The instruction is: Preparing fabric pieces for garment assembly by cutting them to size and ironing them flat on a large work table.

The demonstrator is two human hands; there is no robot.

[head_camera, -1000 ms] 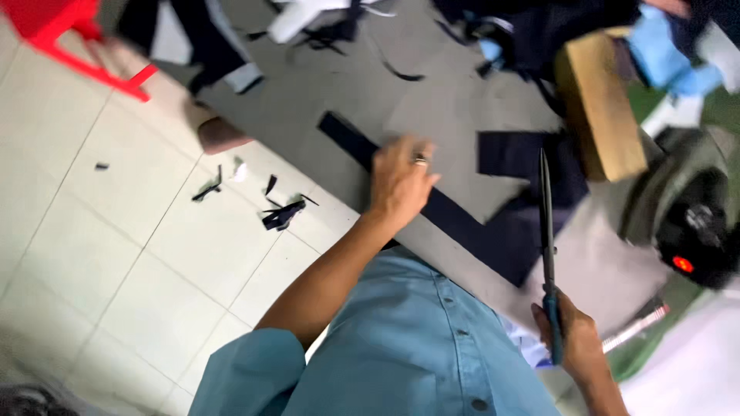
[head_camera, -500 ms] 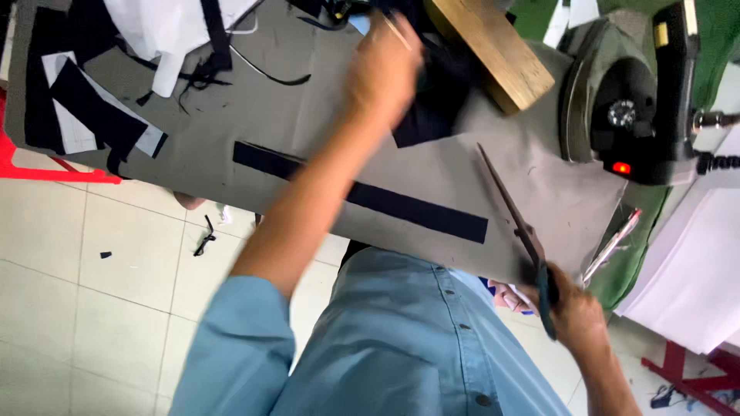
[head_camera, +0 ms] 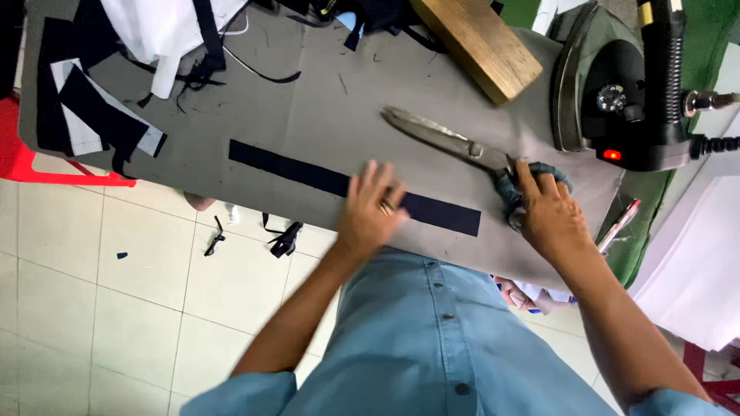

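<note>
A long dark navy fabric strip (head_camera: 293, 172) lies flat along the near edge of the grey padded table (head_camera: 324, 115). My left hand (head_camera: 370, 212) rests palm down on the strip's right half, fingers spread, a ring on one finger. My right hand (head_camera: 546, 214) lies on the wrapped handles of large metal scissors (head_camera: 443, 139), whose closed blades lie flat on the table and point left and away.
A wooden block (head_camera: 482, 46) sits at the table's far side. A black steam iron (head_camera: 617, 100) with a red light stands on the right. Dark and white fabric pieces (head_camera: 92, 115) lie on the left. A pen (head_camera: 619, 225) lies near the right edge. Scraps litter the tiled floor (head_camera: 285, 237).
My left hand has come back from the far side of the table and now presses on the strip. My right hand has brought the scissors up from the edge and laid them flat.
</note>
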